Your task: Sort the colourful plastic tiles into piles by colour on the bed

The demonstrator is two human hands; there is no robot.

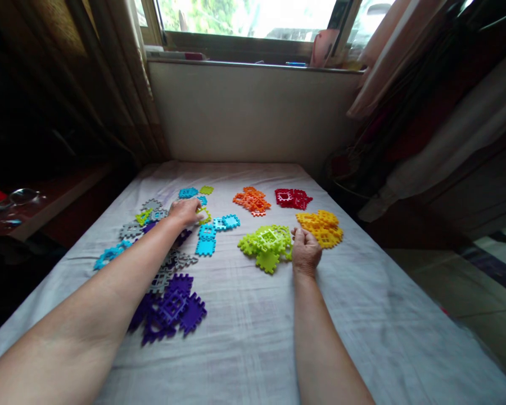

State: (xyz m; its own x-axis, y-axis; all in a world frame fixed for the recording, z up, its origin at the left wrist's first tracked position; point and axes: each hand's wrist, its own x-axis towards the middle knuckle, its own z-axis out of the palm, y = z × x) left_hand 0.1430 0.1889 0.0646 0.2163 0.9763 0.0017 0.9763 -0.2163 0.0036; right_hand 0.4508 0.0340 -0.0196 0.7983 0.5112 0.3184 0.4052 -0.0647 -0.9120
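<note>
My left hand reaches over the mixed pieces on the left, its fingers closed on a yellow-green piece. Blue pieces lie just right of and below it. My right hand is closed between the lime green pile and the yellow pile; what its fingertips hold, if anything, is too small to make out. Under my left forearm lie grey pieces and a purple pile, partly hidden.
An orange pile and a red pile sit farther back on the sheet-covered surface. A low wall and window stand behind. Curtains hang at the left, cloths at the right.
</note>
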